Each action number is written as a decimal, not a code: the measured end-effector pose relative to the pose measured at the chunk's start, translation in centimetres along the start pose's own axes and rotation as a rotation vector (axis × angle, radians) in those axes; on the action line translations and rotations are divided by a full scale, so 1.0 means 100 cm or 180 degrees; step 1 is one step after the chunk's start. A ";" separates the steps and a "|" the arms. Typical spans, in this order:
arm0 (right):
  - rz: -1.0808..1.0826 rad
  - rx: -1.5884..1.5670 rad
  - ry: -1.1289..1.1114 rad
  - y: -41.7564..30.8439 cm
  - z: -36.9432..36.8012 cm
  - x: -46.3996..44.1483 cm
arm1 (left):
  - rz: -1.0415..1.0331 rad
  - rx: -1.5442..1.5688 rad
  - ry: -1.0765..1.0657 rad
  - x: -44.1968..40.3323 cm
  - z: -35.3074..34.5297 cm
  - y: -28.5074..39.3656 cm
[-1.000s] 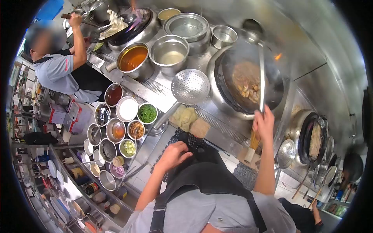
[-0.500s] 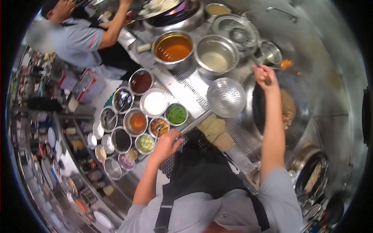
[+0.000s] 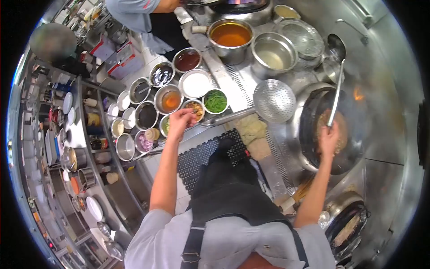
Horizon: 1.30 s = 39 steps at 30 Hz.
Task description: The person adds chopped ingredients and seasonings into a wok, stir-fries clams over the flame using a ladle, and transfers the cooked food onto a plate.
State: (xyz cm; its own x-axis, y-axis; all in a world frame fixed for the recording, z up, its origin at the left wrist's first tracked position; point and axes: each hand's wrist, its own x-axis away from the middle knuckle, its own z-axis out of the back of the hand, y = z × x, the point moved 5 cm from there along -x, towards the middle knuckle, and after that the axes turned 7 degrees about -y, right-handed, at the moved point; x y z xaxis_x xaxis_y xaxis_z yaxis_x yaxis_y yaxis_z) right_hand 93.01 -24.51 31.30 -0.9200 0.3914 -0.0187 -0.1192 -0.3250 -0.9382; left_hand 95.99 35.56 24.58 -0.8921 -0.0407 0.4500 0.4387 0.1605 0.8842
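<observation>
My right hand (image 3: pixel 329 140) is closed round the handle of a long steel ladle (image 3: pixel 338 89), over the wok (image 3: pixel 309 139). The ladle's bowl end points away from me, above the steel back of the stove. Brown food (image 3: pixel 341 141) lies in the wok, partly behind my hand. My left hand (image 3: pixel 182 123) is pinched at the near rim of a small bowl of brown chopped food (image 3: pixel 196 107); its fingers seem to hold the bowl's spoon, mostly hidden. Chopped greens (image 3: pixel 216 101) and white powder or liquid (image 3: pixel 195 83) sit in neighbouring bowls.
A perforated strainer (image 3: pixel 274 101) rests left of the wok, beside a folded cloth (image 3: pixel 251 130). Pots of orange oil (image 3: pixel 230 35) and clear liquid (image 3: pixel 274 53) stand behind. Flame (image 3: pixel 358 94) shows behind the wok. A co-worker (image 3: pixel 134 13) stands at far left; a second wok (image 3: pixel 347 228) is at lower right.
My right hand has come back toward me, and the ladle now shows raised, bowl end away. My left hand has reached into the small bowl and its fingers have closed. The view has shifted.
</observation>
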 end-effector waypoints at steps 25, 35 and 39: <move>-0.1661 -0.3732 -0.1901 -0.119 -0.099 -0.140 | 0.0333 0.0992 0.0402 -0.127 0.027 -0.054; -0.2608 -0.5482 -0.2635 -0.158 -0.197 0.098 | -0.0047 0.0843 0.0617 -0.124 0.016 -0.051; -0.2955 -0.4224 -0.2838 -0.132 -0.250 0.131 | -0.0031 0.0753 0.0620 -0.116 0.018 -0.040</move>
State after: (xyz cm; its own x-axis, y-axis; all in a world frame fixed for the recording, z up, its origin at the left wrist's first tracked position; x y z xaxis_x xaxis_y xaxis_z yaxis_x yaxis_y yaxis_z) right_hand 91.90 6.42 34.78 -0.6913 -0.6314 0.3512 -0.7103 0.6831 -0.1700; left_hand 104.38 37.14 15.64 -0.8486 -0.2281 0.4774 0.3724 0.3834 0.8452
